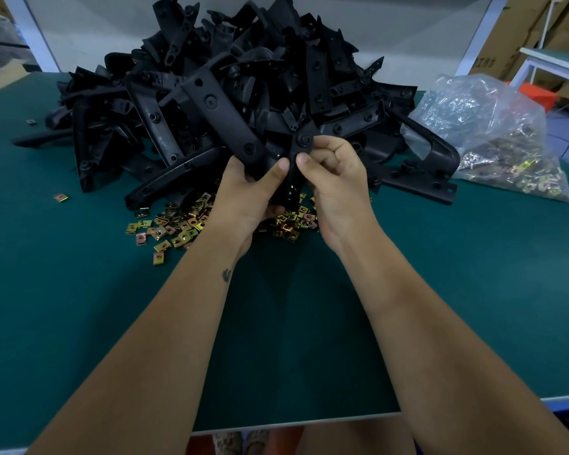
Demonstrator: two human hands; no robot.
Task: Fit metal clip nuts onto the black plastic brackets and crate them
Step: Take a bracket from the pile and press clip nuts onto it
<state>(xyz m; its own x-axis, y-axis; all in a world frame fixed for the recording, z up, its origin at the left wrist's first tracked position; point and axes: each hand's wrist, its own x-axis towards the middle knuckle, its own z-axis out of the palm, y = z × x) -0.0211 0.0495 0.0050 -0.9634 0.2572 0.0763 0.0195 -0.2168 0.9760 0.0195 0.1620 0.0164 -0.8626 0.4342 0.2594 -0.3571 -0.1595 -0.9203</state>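
Note:
A black plastic bracket is held upright between both hands, just in front of a big heap of black brackets. My left hand grips its left side, thumb pressed on the front face. My right hand pinches the bracket's upper part with thumb and curled fingers, near a round hole. Whether a clip nut sits under the fingers cannot be made out. Loose brass-coloured clip nuts lie scattered on the green table beneath the hands.
A clear plastic bag of more clip nuts lies at the right. Single stray nuts sit at the left. Cardboard boxes stand behind at the right. The table's near edge runs just above my knees.

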